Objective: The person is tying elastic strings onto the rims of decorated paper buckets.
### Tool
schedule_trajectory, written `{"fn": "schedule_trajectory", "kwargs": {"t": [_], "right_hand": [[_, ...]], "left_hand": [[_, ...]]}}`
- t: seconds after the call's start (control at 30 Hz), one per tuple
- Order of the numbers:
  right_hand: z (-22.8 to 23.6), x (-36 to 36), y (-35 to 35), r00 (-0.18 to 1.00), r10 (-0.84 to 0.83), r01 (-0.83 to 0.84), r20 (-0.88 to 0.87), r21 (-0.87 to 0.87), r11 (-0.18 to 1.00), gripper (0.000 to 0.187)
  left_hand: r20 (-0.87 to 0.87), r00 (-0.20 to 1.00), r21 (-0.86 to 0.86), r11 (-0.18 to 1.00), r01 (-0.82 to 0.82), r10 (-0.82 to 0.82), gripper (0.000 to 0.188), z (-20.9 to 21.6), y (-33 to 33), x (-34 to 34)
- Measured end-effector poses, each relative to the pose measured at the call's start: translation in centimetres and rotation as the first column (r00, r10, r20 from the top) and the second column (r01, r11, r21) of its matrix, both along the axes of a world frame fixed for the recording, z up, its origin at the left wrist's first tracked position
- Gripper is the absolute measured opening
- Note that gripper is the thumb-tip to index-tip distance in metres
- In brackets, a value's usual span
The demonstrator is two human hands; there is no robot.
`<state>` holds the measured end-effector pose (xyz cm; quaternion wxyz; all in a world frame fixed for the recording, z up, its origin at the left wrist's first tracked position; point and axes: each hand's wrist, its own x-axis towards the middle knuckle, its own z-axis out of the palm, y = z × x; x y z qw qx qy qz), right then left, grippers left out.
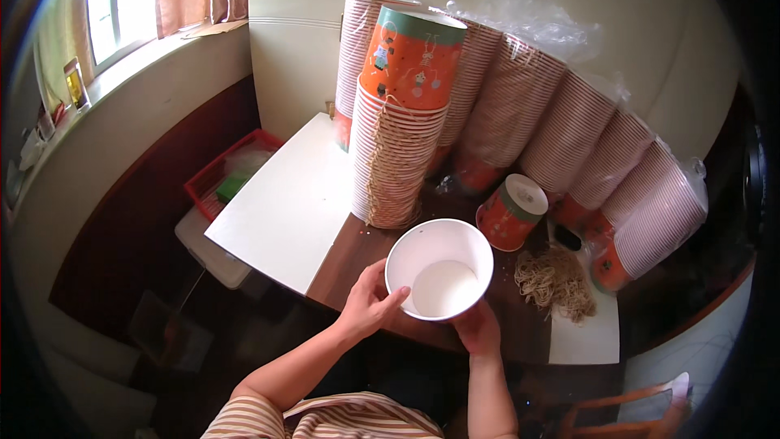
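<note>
Both of my hands hold a paper tub (pixel 439 270) over the front of the table, its white inside facing up towards me. My left hand (pixel 370 302) grips the left side, thumb near the rim. The right hand (pixel 478 328) supports it from below at the right, its fingers partly hidden behind the tub. Just beyond stands a tall stack of nested paper tubs (pixel 398 158), with an orange and green tub (pixel 414 57) upside down on top. Loops of tan string (pixel 379 162) hang down that stack's side.
Another orange and green tub (pixel 512 213) stands upside down beside a loose pile of tan string (pixel 555 283). Several plastic-wrapped tub stacks (pixel 520 97) line the back and right. A red crate (pixel 231 171) sits left of the white tabletop (pixel 280 195); a wooden chair (pixel 626 415) is at lower right.
</note>
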<state>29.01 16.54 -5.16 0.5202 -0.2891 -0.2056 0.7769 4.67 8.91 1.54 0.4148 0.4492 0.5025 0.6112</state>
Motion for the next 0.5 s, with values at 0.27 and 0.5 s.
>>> {"fn": "schedule_trajectory", "kwargs": {"t": [0.27, 0.5], "right_hand": [[2.8, 0.5, 0.1, 0.469, 0.19, -0.42, 0.863, 0.029, 0.907, 0.028], [5.6, 4.7, 3.0, 0.017, -0.468, -0.416, 0.884, 0.432, 0.8, 0.016]], "left_hand": [[-0.169, 0.985, 0.017, 0.999, -0.042, 0.044, 0.068, 1.6, 1.8, -0.2], [-0.319, 0.945, -0.021, 0.997, -0.079, 0.068, 0.067, 0.9, 1.1, -0.6]]}}
